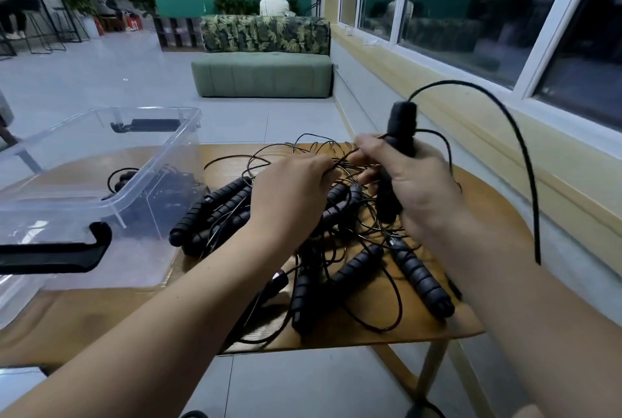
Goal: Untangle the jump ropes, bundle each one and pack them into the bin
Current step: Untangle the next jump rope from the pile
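Note:
A tangle of black jump ropes (340, 239) with ribbed foam handles lies on a small wooden table (447, 323). My right hand (417, 188) is closed around black handles (400, 128) held upright above the pile, and a thin cord (525, 161) arcs from the top one down to the right. My left hand (292, 192) pinches thin cord strands just left of the right hand, over the pile. A clear plastic bin (161, 182) with black latches stands on the table's left side, with some black rope inside.
The table's right edge runs close to a yellow wall ledge (505, 134) under windows. A green sofa (262, 74) stands ahead across the tiled floor, with a person seated behind it. Chairs and plants are at the far left.

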A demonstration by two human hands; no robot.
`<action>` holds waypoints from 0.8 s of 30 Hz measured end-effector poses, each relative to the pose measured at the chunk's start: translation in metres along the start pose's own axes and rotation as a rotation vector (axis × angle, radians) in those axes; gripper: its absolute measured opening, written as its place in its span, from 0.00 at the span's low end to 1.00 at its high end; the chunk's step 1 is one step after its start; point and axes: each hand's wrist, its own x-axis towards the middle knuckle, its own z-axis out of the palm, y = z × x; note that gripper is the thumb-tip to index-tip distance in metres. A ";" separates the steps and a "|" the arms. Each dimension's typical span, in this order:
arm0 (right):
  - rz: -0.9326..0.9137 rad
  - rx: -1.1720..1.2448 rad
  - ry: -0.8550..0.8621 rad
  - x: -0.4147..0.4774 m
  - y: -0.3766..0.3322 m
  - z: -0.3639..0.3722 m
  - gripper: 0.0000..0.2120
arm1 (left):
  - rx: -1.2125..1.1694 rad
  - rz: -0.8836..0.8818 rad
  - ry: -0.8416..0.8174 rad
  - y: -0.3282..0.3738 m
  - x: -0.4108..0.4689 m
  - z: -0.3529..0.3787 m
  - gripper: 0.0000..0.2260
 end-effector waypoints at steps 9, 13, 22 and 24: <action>-0.022 -0.075 0.015 -0.004 0.009 0.016 0.03 | -0.052 -0.025 -0.106 0.000 -0.001 0.003 0.13; -0.068 0.004 0.098 0.004 -0.009 -0.002 0.04 | -0.015 -0.103 -0.295 -0.010 -0.003 0.010 0.18; -0.055 0.101 0.089 0.005 -0.014 -0.007 0.07 | -0.012 -0.063 -0.102 -0.012 -0.001 0.004 0.19; -0.028 0.073 0.016 0.000 -0.006 0.001 0.09 | 0.005 -0.029 0.003 -0.006 0.001 -0.002 0.16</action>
